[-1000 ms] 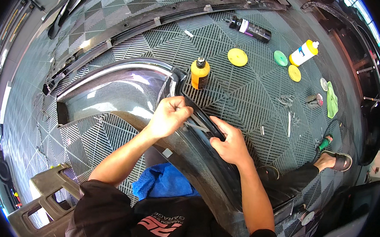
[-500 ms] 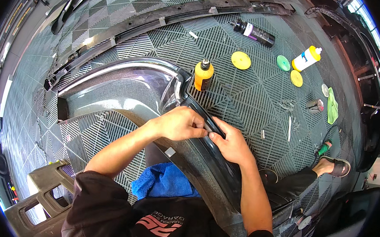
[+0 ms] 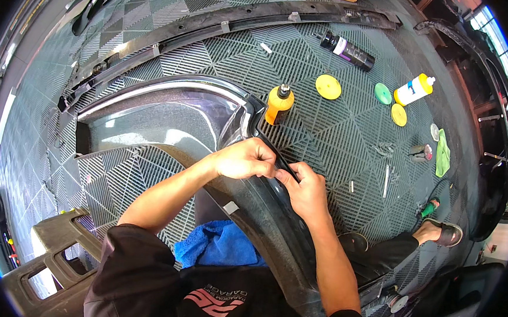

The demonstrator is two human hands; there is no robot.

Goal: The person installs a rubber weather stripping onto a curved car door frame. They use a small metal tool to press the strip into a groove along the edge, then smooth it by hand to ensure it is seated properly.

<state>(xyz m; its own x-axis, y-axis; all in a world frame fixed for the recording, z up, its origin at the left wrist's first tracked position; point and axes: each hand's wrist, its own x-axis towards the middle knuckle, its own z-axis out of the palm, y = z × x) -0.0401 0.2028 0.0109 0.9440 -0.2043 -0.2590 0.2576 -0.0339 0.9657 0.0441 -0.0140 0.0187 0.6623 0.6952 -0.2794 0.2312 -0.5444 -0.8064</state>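
Observation:
A large, curved dark car body panel [image 3: 162, 117], glossy along its edge, lies across my lap. Both hands meet at its narrow black edge, right of centre. My left hand [image 3: 247, 160] is closed over the edge, fingers curled and thumb pointing toward the other thumb. Whatever it pinches is too small or hidden to make out. My right hand [image 3: 306, 191] grips the edge from its outer side, thumb on top and fingers curled round, partly hidden. A blue cloth [image 3: 218, 245] rests on my lap, under the panel's inner rim. Beyond the hands stands a yellow-orange bottle [image 3: 279, 106].
Scattered on the grated tile floor are a black bottle [image 3: 348, 51], a white-and-yellow bottle [image 3: 413, 90], yellow pads [image 3: 328, 87], a green pad [image 3: 383, 93] and a green cloth [image 3: 443, 154]. A long dark trim piece [image 3: 192, 30] lies beyond. A brown plastic frame [image 3: 62, 251] stands lower left.
The whole view has shifted slightly, with floor objects sitting a little lower and farther right. My hands stay at the same panel edge, with the right hand's fingers slightly repositioned.

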